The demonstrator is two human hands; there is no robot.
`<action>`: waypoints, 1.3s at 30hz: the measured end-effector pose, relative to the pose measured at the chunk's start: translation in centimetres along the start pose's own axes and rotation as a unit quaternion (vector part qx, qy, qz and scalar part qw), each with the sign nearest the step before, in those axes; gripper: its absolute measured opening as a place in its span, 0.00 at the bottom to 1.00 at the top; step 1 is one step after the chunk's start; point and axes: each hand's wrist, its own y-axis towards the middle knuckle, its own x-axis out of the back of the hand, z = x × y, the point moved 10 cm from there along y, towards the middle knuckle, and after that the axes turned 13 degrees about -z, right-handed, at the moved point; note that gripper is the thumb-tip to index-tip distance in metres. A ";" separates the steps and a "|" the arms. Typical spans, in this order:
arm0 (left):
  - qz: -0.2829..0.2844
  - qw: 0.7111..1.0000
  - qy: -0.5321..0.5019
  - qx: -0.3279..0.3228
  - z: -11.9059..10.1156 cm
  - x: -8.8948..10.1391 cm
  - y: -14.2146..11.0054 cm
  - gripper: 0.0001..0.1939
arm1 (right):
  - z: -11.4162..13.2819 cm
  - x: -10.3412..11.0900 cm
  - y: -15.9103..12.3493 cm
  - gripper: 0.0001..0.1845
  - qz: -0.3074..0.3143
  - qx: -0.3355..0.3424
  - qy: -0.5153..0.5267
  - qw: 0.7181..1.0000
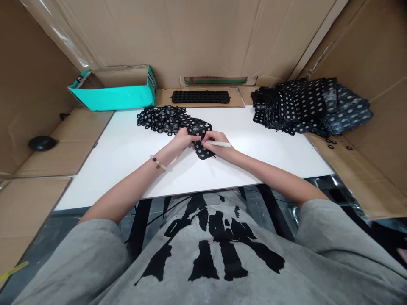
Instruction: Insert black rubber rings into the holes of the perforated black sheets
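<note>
Near the middle of the white table, my left hand [183,140] grips a black perforated sheet [203,151] full of round holes, thumb on top. Between the fingers of my right hand [219,142] is a slim white pen-like tool [222,144], its tip hidden at the sheet. The right fingertips meet the sheet close to my left thumb. Beyond my left hand lies a heap of small black rings [162,118], touching the far part of the sheet.
A turquoise-sided cardboard box [117,97] stands at the back left. A black holed block [201,97] rests at the back centre. Stacked perforated black sheets [295,106] sit at the right, with several loose rings [330,147] nearby. A black round object [42,143] lies left. Cardboard walls [190,38] enclose the table [254,163].
</note>
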 end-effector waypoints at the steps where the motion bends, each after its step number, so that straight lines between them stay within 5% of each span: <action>1: 0.008 1.000 0.000 0.005 0.0 -0.1 0.0 0.19 | 0.0 0.0 0.1 0.08 0.000 0.002 0.001 1.000; 11: 0.024 0.998 -0.027 0.047 0.3 -0.1 0.4 0.20 | -0.1 0.5 0.2 0.08 -0.001 -0.025 0.057 0.998; 24: -0.005 0.983 -0.175 0.055 -0.9 0.2 -0.1 0.17 | -3.4 2.6 1.3 0.23 -0.082 -0.232 0.262 0.933; 33: -0.029 0.973 -0.228 0.030 -1.8 0.6 -0.1 0.14 | -4.1 1.5 1.3 0.22 -0.047 -0.260 0.301 0.917; 39: 0.020 0.991 -0.130 0.003 -1.4 0.1 0.0 0.23 | -2.9 2.0 1.1 0.20 -0.051 -0.231 0.242 0.941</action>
